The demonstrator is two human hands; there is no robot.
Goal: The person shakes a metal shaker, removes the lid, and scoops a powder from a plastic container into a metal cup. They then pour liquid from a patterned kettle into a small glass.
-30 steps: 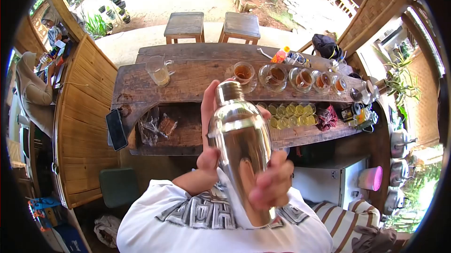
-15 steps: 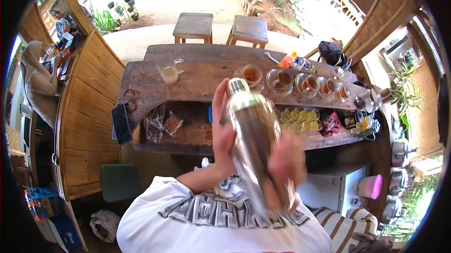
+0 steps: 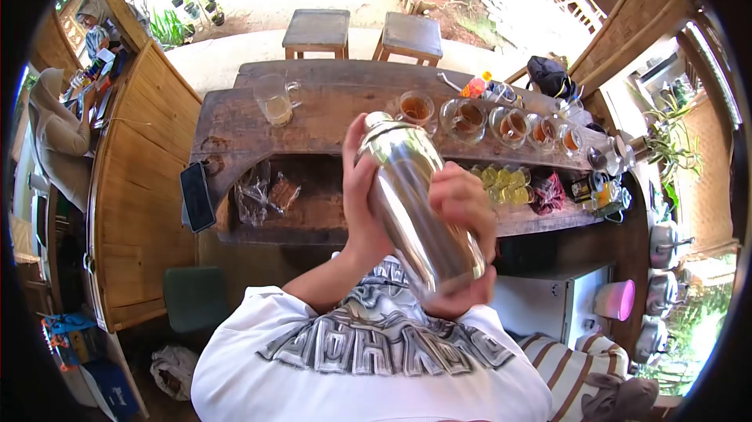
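A shiny metal cocktail shaker (image 3: 419, 211) is held tilted in front of my chest, its capped top up and to the left. My left hand (image 3: 363, 191) wraps round its upper left side near the cap. On the right side my right hand (image 3: 468, 214) grips the lower body, slightly blurred. Behind the cap, a glass cup of brown liquid (image 3: 415, 108) stands on the wooden table (image 3: 329, 120). A glass mug (image 3: 276, 105) with a little pale liquid is at the table's left.
More cups of brown liquid (image 3: 513, 126) line the table's right half. Small yellow cups (image 3: 505, 183), plastic packets (image 3: 266, 195) and a phone (image 3: 197, 196) lie nearer. Two stools (image 3: 316, 28) stand beyond. Two people (image 3: 61, 136) are at the far left.
The shaker has moved up and slightly left, with both hands still round it. It looks less blurred now. The surroundings have shifted slightly upward in view.
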